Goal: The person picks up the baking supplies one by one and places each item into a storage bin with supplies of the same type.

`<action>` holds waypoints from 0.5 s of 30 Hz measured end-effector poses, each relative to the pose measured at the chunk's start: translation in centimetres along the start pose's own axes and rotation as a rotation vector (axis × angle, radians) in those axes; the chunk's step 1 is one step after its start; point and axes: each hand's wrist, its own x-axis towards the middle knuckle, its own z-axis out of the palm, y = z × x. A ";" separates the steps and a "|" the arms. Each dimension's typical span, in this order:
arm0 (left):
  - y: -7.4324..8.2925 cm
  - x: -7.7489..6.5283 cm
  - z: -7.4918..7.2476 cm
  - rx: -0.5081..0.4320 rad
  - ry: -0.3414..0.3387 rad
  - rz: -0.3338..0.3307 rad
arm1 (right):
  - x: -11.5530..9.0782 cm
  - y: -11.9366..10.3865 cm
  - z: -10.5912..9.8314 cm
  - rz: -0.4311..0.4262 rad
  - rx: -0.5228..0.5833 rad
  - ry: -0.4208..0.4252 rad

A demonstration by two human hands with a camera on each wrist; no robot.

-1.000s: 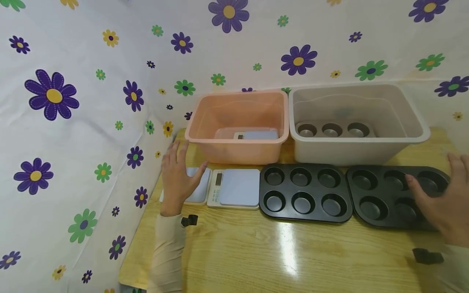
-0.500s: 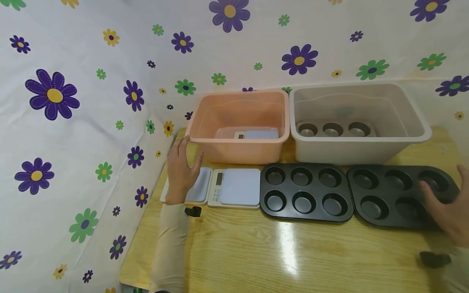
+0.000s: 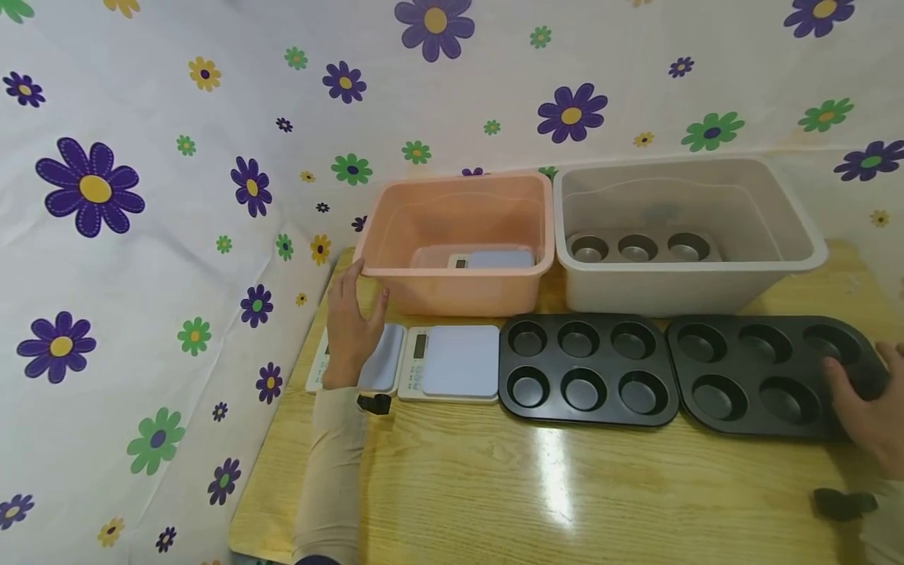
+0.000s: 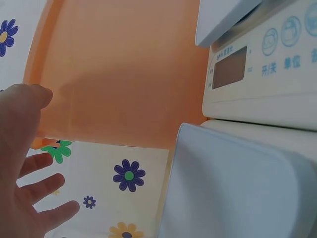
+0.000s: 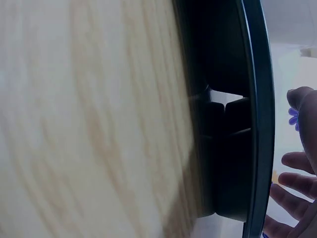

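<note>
My left hand (image 3: 351,329) hovers with spread fingers above the left kitchen scale (image 3: 384,361), its fingertips close to the front left corner of the pink bin (image 3: 462,292). Nothing is in its grasp in the left wrist view. A second scale (image 3: 462,361) with a pale platform lies to its right. My right hand (image 3: 872,416), partly cut off by the frame, is at the right end of a dark muffin pan (image 3: 749,412). Its thumb overlaps that pan, and its fingers are spread in the right wrist view. Another dark muffin pan (image 3: 586,357) lies beside it.
The pink bin holds a scale (image 3: 501,260). A white bin (image 3: 657,290) next to it contains a muffin pan (image 3: 639,249). Both bins stand at the back of the wooden table (image 3: 452,486), against a flower-patterned cloth (image 3: 268,47).
My left hand has shifted slightly right, nearer the pink bin's corner. My right hand has moved right, from over the right muffin pan to its end. Bins, scales and pans stay put.
</note>
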 end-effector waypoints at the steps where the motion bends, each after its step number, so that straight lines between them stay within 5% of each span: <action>1: 0.0 0.0 0.1 -0.007 -0.001 -0.005 | 0.0 0.0 0.0 0.004 -0.011 0.002; 15: -0.5 -0.2 1.2 -0.069 -0.019 -0.075 | -0.4 0.5 -0.3 0.030 -0.036 -0.020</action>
